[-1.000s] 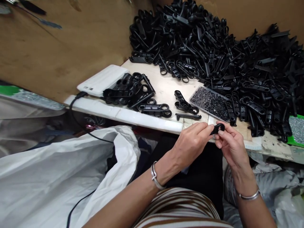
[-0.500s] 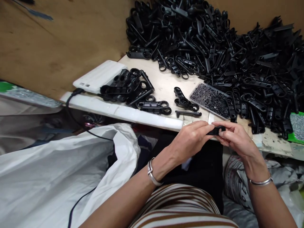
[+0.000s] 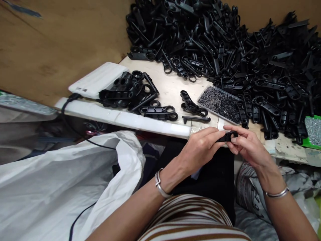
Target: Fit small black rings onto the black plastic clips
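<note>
A black plastic arm piece with a ring-shaped end [image 3: 227, 136] is held between my hands at the table's front edge. My left hand [image 3: 202, 144] is closed round its left part and hides much of it. At the ring end, my right hand [image 3: 247, 142] pinches the piece with thumb and fingers; whether a small part sits in those fingertips cannot be made out. Just beyond my hands lies a shallow clear tray [image 3: 229, 121] filled with tiny black parts. Left of the tray rest two crossed black arm pieces [image 3: 192, 104] and a single slim black piece [image 3: 197, 119].
A big heap of black plastic pieces [image 3: 213, 40] covers the table's back and right. At left, a smaller pile [image 3: 132, 90] lies against a white flat box [image 3: 97, 80] with a black cable [image 3: 66, 115]. A green tray of silvery parts [image 3: 304, 144] stands far right. A white sack [image 3: 62, 174] hangs below.
The view has shifted slightly, so the table things appear a little further left. Both hands keep hold of the black arm piece, and my right fingers have moved slightly at its ring end.
</note>
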{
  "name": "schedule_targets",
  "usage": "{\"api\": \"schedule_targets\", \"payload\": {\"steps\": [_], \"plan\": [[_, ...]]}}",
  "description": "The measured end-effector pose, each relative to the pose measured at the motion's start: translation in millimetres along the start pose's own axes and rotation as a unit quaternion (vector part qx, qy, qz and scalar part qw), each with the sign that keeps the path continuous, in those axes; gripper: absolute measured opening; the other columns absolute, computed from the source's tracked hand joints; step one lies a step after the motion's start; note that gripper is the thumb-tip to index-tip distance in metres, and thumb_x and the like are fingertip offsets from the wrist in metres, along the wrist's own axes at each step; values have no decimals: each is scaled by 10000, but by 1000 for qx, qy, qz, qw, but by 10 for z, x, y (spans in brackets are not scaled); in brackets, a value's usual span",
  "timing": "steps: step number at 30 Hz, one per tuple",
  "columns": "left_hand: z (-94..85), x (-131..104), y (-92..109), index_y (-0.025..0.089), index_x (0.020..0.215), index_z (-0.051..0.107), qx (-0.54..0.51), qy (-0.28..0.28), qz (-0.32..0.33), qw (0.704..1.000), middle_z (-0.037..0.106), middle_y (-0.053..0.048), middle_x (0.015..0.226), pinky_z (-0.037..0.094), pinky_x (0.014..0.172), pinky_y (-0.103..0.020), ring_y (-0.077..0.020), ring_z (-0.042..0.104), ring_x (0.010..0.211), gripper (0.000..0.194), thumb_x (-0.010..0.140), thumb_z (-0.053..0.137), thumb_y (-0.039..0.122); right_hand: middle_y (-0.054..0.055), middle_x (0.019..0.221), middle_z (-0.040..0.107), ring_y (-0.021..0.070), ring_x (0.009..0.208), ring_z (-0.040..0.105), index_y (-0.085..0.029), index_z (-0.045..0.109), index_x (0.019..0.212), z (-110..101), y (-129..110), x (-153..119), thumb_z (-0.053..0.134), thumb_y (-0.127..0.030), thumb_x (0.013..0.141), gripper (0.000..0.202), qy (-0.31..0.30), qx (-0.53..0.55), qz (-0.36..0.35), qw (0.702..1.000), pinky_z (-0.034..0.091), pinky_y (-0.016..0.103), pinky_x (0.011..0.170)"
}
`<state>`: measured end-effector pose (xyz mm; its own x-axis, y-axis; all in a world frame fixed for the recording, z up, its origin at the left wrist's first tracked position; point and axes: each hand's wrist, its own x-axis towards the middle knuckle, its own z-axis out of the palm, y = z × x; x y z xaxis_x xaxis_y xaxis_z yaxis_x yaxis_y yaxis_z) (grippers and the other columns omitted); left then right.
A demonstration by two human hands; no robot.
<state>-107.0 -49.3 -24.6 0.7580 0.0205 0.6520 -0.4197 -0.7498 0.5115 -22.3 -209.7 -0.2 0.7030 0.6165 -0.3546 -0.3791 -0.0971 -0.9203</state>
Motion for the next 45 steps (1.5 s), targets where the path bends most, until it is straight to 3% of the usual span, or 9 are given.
{"api": "schedule_targets", "payload": {"steps": [4, 6, 16, 21, 26, 31, 36, 42, 45], "plan": [[77, -38, 67, 128, 974, 610, 38, 46, -24, 998, 674, -36, 832, 554, 710, -205, -118, 659, 750, 93, 924, 547, 176, -32, 685, 530, 86, 530, 455, -163, 662, 993, 231, 147, 0, 708, -214, 642, 358, 116, 121, -58, 984, 361, 207, 454], [99, -64, 81, 118, 993, 610, 49, 54, -31, 997, 677, -43, 847, 555, 722, -207, -120, 660, 766, 107, 920, 552, 170, -34, 709, 511, 79, 542, 432, -161, 656, 1004, 286, 195, 6, 701, -206, 637, 373, 139, 142, -70, 978, 355, 200, 448], [-19, 3, -7, 159, 924, 663, -20, -10, -27, 999, 701, 0, 805, 547, 675, -172, -101, 673, 721, 95, 833, 686, 174, -57, 610, 472, 67, 471, 344, -141, 628, 1068, 74, 52, -22, 647, -207, 641, 433, 47, -8, -12, 999, 263, 206, 421], [-58, 14, -30, 178, 963, 688, -24, -47, -29, 998, 722, -3, 846, 542, 685, -185, -106, 683, 740, 142, 826, 704, 209, -48, 633, 482, 61, 471, 342, -141, 641, 1057, 30, -28, -33, 628, -198, 626, 435, 7, -43, 25, 999, 245, 199, 414], [-72, 23, -43, 167, 942, 692, -29, -43, -23, 998, 724, -10, 841, 531, 663, -184, -109, 682, 729, 135, 816, 714, 210, -53, 625, 470, 53, 467, 323, -119, 649, 1057, 1, -81, -23, 636, -181, 625, 436, -12, -39, 47, 998, 245, 197, 409], [-51, 7, -43, 169, 949, 691, -30, -43, -31, 998, 719, -13, 827, 542, 673, -198, -118, 682, 733, 151, 809, 721, 218, -32, 672, 523, 74, 489, 407, -126, 636, 1142, -29, 7, -20, 679, -184, 667, 480, -10, -17, 38, 999, 315, 212, 428], [-6, -51, -116, 161, 963, 678, -29, -55, -59, 996, 718, -39, 893, 558, 735, -239, -142, 684, 805, 151, 814, 696, 143, 15, 722, 624, 147, 570, 582, -135, 488, 1360, -173, 98, -74, 709, -339, 809, 627, -38, -86, 12, 995, 473, 288, 549], [23, 13, -248, 140, 976, 656, 63, -158, -58, 984, 684, -70, 940, 507, 836, -343, -191, 624, 896, 118, 861, 634, 158, 120, 928, 687, 149, 565, 572, -139, 614, 1177, -373, 45, -98, 745, -464, 779, 530, 59, -124, -64, 989, 484, 288, 473], [61, 77, -274, 147, 991, 650, 111, -191, -62, 973, 663, -65, 959, 460, 849, -355, -194, 583, 942, 134, 904, 551, 126, 66, 771, 679, 145, 514, 536, -155, 671, 1099, -357, -43, 31, 708, -460, 794, 433, 115, -231, -114, 959, 427, 265, 442]]}}
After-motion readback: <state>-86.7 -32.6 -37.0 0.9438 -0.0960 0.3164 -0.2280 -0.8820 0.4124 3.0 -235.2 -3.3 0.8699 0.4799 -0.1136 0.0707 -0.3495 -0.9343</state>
